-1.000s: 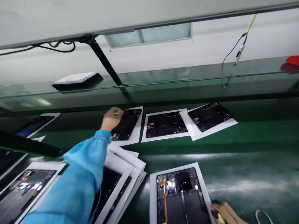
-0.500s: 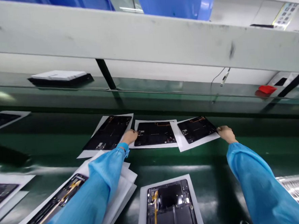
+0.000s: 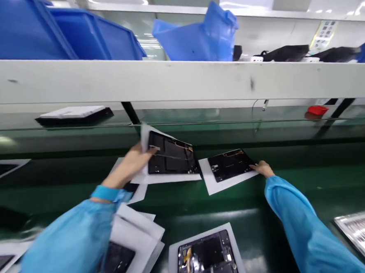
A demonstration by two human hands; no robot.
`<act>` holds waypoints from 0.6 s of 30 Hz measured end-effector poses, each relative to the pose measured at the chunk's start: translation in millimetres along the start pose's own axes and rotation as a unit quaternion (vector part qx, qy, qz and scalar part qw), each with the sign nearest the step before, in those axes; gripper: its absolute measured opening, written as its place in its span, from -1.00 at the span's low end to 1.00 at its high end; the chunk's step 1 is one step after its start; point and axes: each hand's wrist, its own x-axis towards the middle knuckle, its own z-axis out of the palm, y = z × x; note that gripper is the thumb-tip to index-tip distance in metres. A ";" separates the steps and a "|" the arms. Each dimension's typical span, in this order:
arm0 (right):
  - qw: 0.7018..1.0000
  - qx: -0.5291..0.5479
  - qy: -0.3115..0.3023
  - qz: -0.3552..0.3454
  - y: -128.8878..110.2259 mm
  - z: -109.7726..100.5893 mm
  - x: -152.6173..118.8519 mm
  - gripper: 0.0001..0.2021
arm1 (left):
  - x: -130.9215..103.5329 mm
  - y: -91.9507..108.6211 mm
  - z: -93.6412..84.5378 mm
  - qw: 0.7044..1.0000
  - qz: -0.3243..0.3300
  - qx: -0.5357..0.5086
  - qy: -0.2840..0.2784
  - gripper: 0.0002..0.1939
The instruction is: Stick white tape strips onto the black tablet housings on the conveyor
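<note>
My left hand [image 3: 136, 160] is closed on the left edge of a black tablet panel [image 3: 171, 155] backed by a white sheet. That panel is raised and tilted, its left side higher. Under my left wrist lies another panel on white paper, mostly hidden. My right hand [image 3: 264, 169] pinches the right edge of a second tablet panel [image 3: 230, 165], which rests on its own white sheet [image 3: 208, 182] on the green surface. Nearest me, an opened tablet [image 3: 208, 258] with a yellow ribbon cable lies on a white sheet between my forearms.
White sheets [image 3: 144, 227] with tablet parts are stacked under my left forearm. A ribbed silver tray [image 3: 364, 234] sits at the right. Blue bins [image 3: 195, 39] stand on the shelf beam [image 3: 179, 81] above. Below it are a black-and-white stack [image 3: 74, 114] and a red dish [image 3: 317, 110].
My left hand has lifted the middle panel and its sheet off the surface, leftward over the left panel. My right hand stays at the right panel's edge. The view has tilted upward.
</note>
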 end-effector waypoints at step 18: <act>0.963 0.226 -0.110 -0.102 -21.0 22.0 -15.4 -0.66 | -8.7 -74.1 206.0 0.958 -0.156 -0.148 -0.188 -0.67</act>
